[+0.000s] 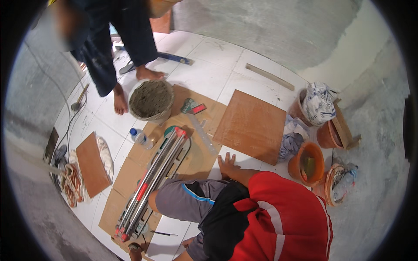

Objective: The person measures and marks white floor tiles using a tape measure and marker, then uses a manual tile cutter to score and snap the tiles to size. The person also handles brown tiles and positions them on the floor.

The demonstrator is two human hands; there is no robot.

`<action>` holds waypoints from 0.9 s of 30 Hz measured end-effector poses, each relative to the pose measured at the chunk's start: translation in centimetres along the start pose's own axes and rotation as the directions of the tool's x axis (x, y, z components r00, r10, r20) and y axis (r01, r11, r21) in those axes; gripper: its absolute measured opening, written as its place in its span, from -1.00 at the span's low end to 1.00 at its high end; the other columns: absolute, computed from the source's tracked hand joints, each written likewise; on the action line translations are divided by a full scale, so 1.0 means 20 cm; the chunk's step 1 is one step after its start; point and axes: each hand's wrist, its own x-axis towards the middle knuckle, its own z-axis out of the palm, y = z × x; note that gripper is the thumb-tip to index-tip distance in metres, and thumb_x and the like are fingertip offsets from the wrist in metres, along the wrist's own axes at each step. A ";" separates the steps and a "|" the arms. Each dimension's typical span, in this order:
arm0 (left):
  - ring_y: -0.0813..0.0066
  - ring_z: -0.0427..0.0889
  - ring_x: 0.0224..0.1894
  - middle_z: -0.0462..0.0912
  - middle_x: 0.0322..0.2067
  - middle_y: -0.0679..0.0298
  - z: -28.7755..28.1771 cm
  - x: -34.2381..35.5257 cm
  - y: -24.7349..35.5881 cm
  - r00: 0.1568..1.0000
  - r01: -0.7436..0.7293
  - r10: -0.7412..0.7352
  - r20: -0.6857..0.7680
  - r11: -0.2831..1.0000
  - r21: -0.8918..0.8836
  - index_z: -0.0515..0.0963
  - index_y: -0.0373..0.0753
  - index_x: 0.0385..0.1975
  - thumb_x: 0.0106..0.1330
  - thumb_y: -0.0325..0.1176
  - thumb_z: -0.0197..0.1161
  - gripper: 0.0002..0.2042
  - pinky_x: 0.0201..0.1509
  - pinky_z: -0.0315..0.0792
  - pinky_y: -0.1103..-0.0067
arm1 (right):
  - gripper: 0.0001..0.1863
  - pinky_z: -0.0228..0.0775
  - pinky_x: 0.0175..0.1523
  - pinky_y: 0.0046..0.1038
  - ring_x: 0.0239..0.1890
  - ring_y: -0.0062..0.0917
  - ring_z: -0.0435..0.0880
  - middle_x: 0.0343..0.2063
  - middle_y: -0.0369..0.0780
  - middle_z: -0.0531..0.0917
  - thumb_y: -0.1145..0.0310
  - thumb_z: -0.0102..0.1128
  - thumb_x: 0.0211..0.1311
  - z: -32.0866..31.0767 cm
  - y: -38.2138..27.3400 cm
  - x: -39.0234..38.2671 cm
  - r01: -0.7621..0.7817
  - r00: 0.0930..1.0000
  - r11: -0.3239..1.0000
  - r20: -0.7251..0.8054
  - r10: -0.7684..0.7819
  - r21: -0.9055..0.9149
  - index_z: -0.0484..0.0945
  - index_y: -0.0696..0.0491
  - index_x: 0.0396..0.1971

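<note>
My right hand (228,166) is spread flat on the white tiled floor, by the near edge of a large brown tile (252,126). At the lower edge, my left hand (136,253) is only partly in view. Its fingers look closed round a small dark round thing that I cannot make out. Between my hands, a manual tile cutter (150,182) with two silver rails and red ends lies on flattened cardboard (130,172), against my bent knee. A thin dark pencil-like stick (163,233) rests near my foot. Beyond the cutter lies a notched trowel (198,124) or scraper.
Another person (126,39) stands barefoot at the far left beside a bucket of grey mortar (152,101). A plastic bottle (141,138) is near the cutter. Orange buckets (306,163) line the right wall. At left are another brown tile (92,165) and a cable (68,104).
</note>
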 end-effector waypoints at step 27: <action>-0.04 0.65 -0.31 0.67 -0.39 -0.04 -0.16 -0.14 -0.47 0.979 0.195 -0.202 0.014 0.960 0.201 0.62 -0.34 -0.36 0.21 -0.23 0.27 -0.75 -0.20 0.51 0.23 | 0.20 -0.06 0.27 0.53 0.49 0.33 -0.41 0.51 0.13 -0.40 0.12 0.44 0.06 -0.13 -0.14 -0.12 0.064 0.995 0.997 0.079 -0.060 -0.049 -0.28 -0.15 0.54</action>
